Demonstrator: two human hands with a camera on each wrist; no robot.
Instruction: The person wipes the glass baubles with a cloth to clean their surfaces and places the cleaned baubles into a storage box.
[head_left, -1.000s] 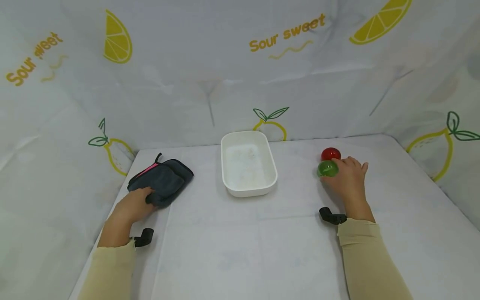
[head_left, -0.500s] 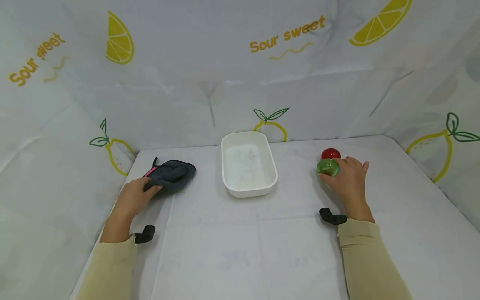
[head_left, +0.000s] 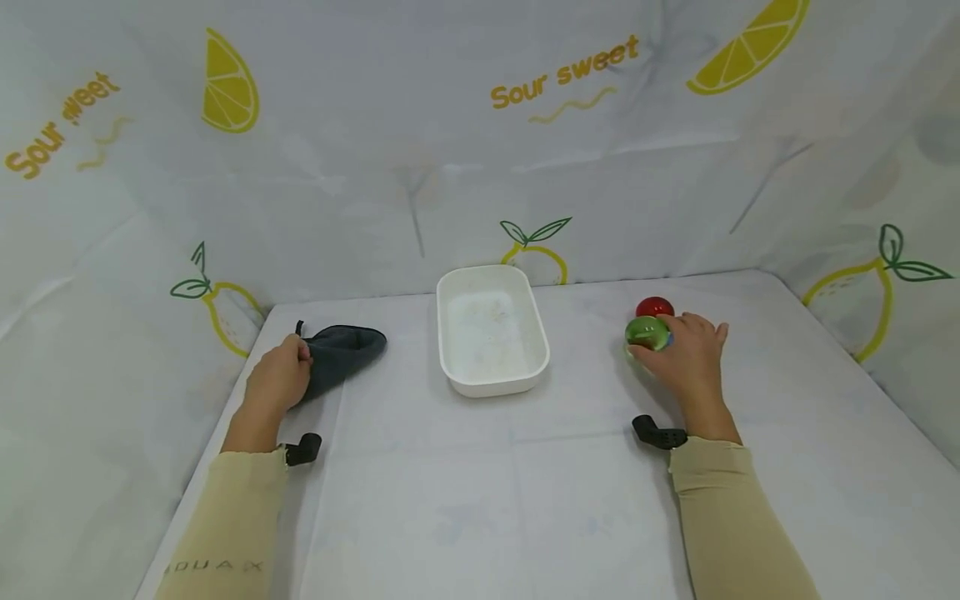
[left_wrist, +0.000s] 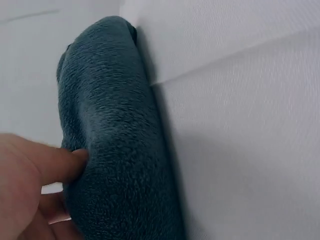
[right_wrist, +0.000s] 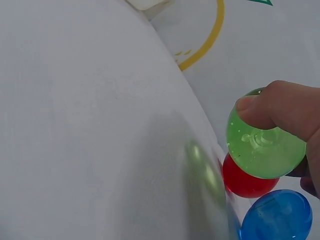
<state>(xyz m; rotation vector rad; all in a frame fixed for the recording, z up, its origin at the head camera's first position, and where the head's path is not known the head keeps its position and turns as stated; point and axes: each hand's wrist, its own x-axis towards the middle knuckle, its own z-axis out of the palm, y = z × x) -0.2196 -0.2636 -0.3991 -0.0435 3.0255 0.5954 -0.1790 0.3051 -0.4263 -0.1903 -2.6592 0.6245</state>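
Left of the white tray (head_left: pixel 495 388), the left hand (head_left: pixel 276 379) pinches the dark cloth (head_left: pixel 341 358), a grip that likely suits soft fabric. Right of the tray, the right hand (head_left: pixel 690 357) pinches the green ball (head_left: pixel 647 332), probably to prevent rolling; the red ball (head_left: pixel 654 307) and blue ball (right_wrist: pixel 280 217) lie near.

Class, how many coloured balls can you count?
3: the green ball in the right hand, the red ball behind it, and the blue ball near the red one. Others may be hidden.
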